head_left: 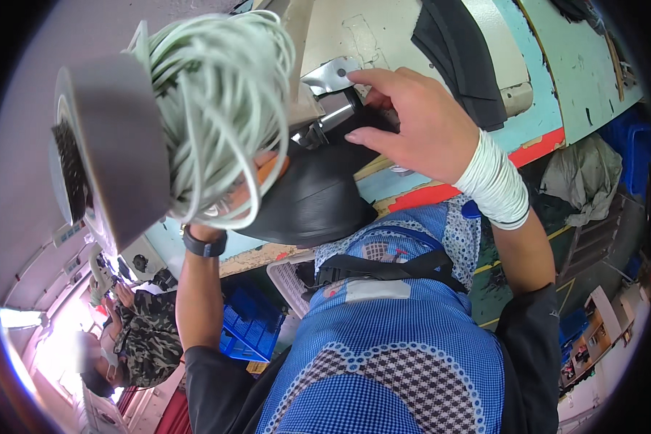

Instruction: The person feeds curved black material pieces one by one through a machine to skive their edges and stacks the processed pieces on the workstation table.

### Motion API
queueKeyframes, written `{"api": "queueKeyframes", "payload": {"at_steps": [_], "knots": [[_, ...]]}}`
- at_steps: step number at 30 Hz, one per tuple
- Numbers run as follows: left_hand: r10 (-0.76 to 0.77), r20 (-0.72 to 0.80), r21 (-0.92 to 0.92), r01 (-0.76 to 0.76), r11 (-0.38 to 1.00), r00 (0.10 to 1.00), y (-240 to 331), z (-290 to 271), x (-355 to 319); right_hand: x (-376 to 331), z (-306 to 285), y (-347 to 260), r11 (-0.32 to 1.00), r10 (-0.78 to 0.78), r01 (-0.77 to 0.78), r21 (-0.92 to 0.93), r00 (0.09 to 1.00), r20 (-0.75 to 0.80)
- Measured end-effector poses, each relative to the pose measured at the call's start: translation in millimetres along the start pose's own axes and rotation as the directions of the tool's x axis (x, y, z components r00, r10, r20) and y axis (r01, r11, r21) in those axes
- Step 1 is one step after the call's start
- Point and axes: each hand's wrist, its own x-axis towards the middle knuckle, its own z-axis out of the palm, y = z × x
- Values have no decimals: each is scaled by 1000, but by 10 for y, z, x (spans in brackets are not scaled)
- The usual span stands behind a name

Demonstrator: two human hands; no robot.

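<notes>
Your right hand (416, 123) is arching at one o'clock, thumb and forefinger standing wide apart, the forefinger reaching the edge of a shiny metal plate (330, 75) at twelve. Your left hand (244, 192) is resting by the black curved piece (307, 201), towards nine; pale cord (220, 94) is hiding much of that hand, so I cannot tell whether it is gripping. The black curved piece is lying near the dial's centre, along the worktop (542, 98) edge. Black strips (461, 69) are lying beyond, at one o'clock.
</notes>
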Motion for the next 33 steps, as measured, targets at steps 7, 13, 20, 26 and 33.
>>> {"api": "queueKeyframes", "payload": {"at_steps": [7,13,20,26,33], "knots": [[-67,-24,-178,62,982,997,-181,-196,-268,-197,-1001,-147,974,-77,27,-224,972,-220],[-86,-72,185,98,978,994,189,9,-81,-105,-226,-146,969,-218,212,-124,975,-33],[-32,-82,15,33,999,996,138,-11,-307,-153,-899,-355,1000,-17,18,2,985,-174],[-81,-137,-341,30,940,987,-557,-378,-211,-187,-292,-40,964,-170,127,-232,970,-176],[-46,-136,107,61,992,990,-283,-56,46,-78,-382,-127,969,115,-152,197,975,188]]}}
